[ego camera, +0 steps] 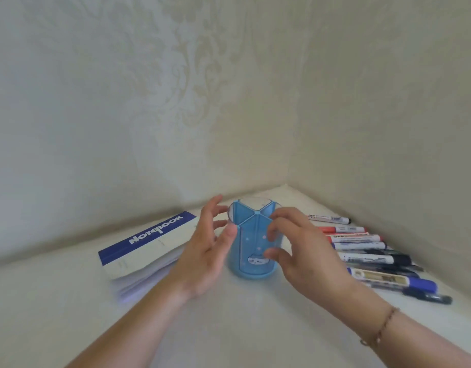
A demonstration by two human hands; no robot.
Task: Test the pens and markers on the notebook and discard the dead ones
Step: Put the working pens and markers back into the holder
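A blue plastic pen holder (251,243) with divided compartments stands upright in the middle of the white table; its compartments look empty. My left hand (209,245) is beside its left wall with fingers spread and relaxed, the thumb near the wall. My right hand (295,245) hovers at its right side, fingers loosely curved near the rim and front, gripping nothing. A closed notebook (146,248) with a blue band reading "Notebook" lies to the left. Several pens and markers (367,251) lie in a row on the right.
Patterned walls meet in a corner just behind the holder. The table (242,322) stretches toward me between my forearms. A thin bracelet (380,328) circles my right wrist.
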